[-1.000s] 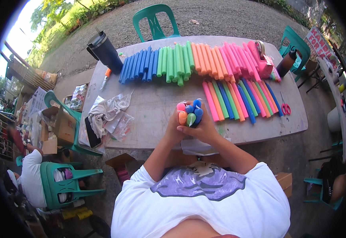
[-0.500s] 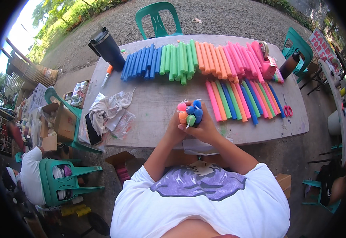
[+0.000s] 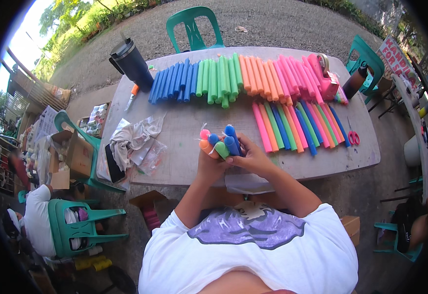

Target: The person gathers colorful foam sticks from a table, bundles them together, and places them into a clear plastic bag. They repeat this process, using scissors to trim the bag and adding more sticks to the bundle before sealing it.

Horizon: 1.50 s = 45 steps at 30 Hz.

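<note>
Several candles in mixed colours stand in a bundle between my hands, wicks up, over the near middle of the table. My left hand [image 3: 211, 165] is closed round the side with the pink candle [image 3: 204, 134], the orange candle [image 3: 208, 148] and the green candle [image 3: 221, 150]. Fingers of my right hand [image 3: 254, 158] grip the blue candles [image 3: 232, 145] on the other side. The lower ends are hidden by my hands. Beyond them lies a row of blue candles [image 3: 174, 81], green candles [image 3: 219, 78], orange candles [image 3: 260, 78] and pink candles [image 3: 295, 76].
Mixed-colour candles [image 3: 297, 126] lie right of my hands, near red scissors [image 3: 353, 138]. A tape dispenser [image 3: 328, 84] and tumbler [image 3: 131, 63] stand farther back. Crumpled plastic bags [image 3: 138, 139], a phone [image 3: 114, 160] and a cutter knife [image 3: 132, 96] lie left. A person [image 3: 39, 218] sits lower left.
Both hands have moved left with the bundle. The blue candles now stand higher and more apart from the others, and my right hand's fingers have shifted round them.
</note>
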Motion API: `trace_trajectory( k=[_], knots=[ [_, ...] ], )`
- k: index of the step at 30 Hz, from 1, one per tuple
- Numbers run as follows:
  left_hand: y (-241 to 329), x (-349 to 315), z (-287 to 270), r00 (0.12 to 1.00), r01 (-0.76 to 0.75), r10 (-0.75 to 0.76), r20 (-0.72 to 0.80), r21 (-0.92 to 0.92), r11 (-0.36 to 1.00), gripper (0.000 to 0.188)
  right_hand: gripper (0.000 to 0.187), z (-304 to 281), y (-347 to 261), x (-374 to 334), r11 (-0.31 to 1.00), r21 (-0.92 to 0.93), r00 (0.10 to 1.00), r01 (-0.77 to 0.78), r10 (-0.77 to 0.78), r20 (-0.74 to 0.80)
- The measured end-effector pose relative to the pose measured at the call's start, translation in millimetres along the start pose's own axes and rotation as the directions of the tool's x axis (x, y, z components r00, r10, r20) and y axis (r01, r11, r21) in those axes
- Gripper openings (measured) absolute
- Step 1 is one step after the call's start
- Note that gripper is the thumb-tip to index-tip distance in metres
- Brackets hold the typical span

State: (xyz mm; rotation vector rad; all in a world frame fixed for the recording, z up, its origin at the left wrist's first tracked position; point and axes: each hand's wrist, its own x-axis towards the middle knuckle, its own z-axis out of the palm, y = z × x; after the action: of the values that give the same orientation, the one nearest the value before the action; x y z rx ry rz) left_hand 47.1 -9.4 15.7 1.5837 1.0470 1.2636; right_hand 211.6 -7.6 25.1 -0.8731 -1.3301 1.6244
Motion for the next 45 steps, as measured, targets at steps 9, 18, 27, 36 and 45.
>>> trace_trajectory(
  k=[9,18,27,36,45],
  knots=[
    [-17.8,-31.8,-43.1,0.901,-0.166,0.086,-0.424,-0.155,0.974,0.038,0.034,17.7,-30.6,69.0,0.954,-0.125,0.942,-0.274,0.292,0.167],
    [-26.5,-26.9,-49.3,0.944,-0.074,0.003,-0.331,-0.201,0.977,0.034,0.046,21.0,-54.6,316.7,0.56,-0.801,0.971,-0.212,0.032,-0.235],
    [-15.3,-18.4,-50.7,0.963,0.065,-0.105,-0.248,-0.165,0.984,0.029,0.034,29.5,-57.0,308.7,0.041,-0.987,0.937,-0.155,-0.312,-0.16],
    [-1.1,-4.6,-31.9,0.954,0.288,-0.297,-0.04,-0.152,0.945,0.042,0.035,18.3,-62.0,76.9,0.541,-0.801,0.913,0.256,-0.407,0.017],
    [-6.1,8.8,42.8,0.989,-0.133,0.148,-0.015,0.367,0.921,0.059,0.059,-5.2,-1.6,-22.5,0.463,-0.885,0.963,-0.045,-0.215,-0.162]
  ],
)
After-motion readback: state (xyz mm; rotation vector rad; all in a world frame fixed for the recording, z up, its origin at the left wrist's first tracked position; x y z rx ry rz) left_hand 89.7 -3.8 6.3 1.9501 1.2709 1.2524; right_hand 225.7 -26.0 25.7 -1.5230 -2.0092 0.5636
